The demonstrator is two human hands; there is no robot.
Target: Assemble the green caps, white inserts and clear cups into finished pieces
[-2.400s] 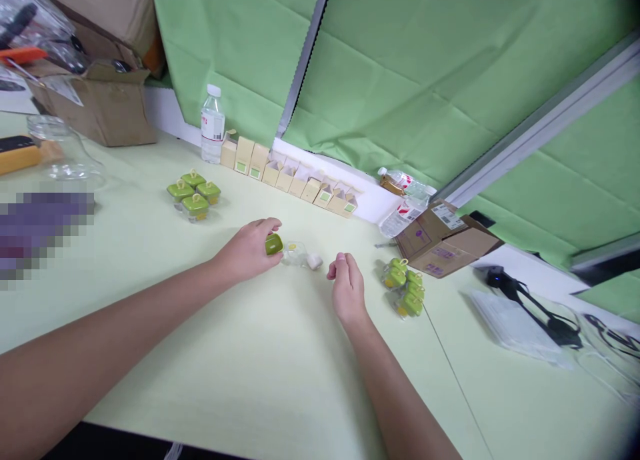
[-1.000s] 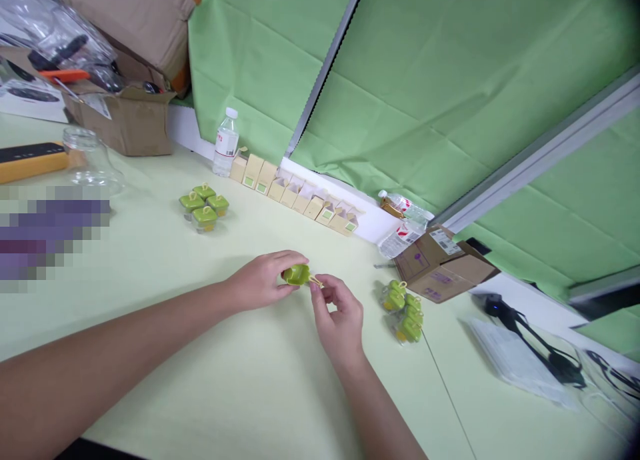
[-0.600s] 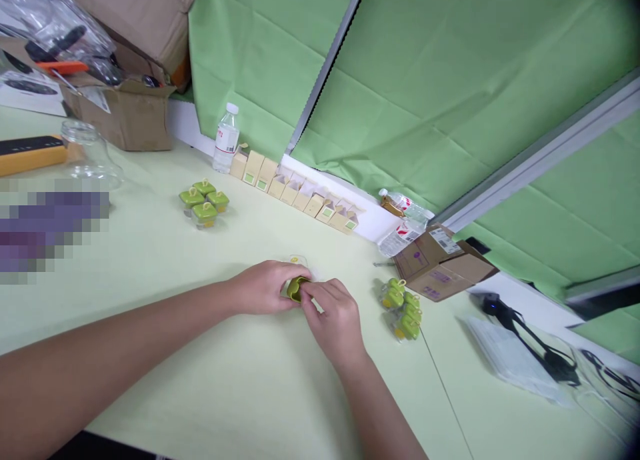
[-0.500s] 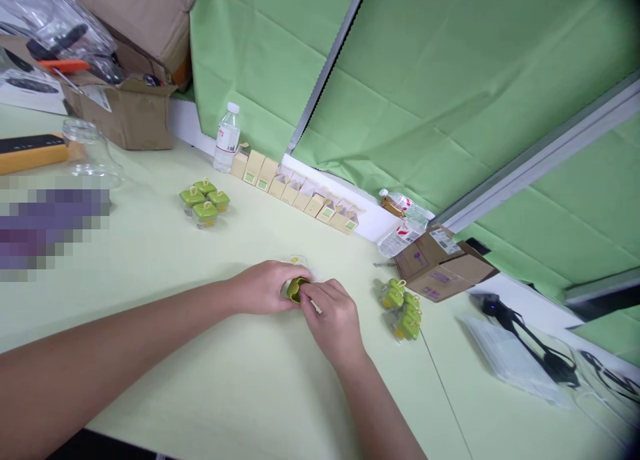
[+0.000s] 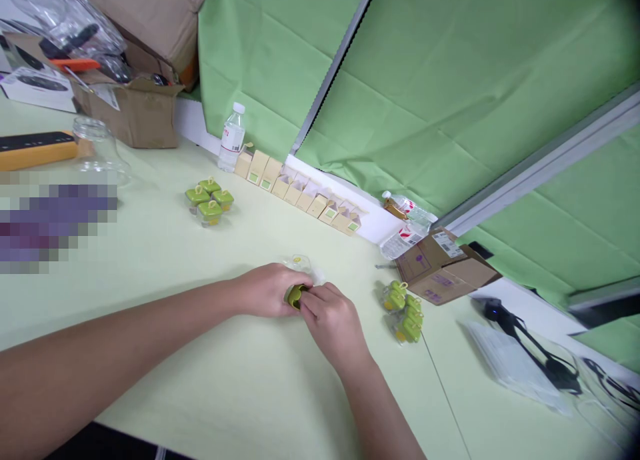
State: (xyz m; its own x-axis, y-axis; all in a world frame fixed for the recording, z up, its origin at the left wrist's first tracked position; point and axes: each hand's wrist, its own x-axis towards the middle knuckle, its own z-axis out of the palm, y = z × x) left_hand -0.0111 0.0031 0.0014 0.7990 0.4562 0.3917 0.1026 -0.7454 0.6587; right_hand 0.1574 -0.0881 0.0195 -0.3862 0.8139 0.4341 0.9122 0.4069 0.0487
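Note:
My left hand (image 5: pixel 265 290) grips a small green lid (image 5: pixel 293 296) just above the pale green table (image 5: pixel 240 387). My right hand (image 5: pixel 333 323) presses its fingertips against the same lid from the right, hiding most of it. A small clear container (image 5: pixel 300 265) with a yellow bit inside lies on the table just behind both hands. A cluster of three green-lidded clear boxes (image 5: pixel 209 201) stands to the far left. Another heap of green-lidded pieces (image 5: pixel 405 305) lies to the right of my right hand.
A row of several small tan cartons (image 5: pixel 300 193) lines the back wall beside a water bottle (image 5: pixel 231 137). An open cardboard box (image 5: pixel 443 263) and a lying bottle (image 5: pixel 406 228) sit at right. A glass jar (image 5: pixel 97 147), a large brown box (image 5: pixel 127 107) and black cables (image 5: pixel 540 340) are also there.
My right hand came from the table beside the clear container to the green lid in my left hand, first pinching its yellow loop, then closing over it. Both hands sank slightly toward me.

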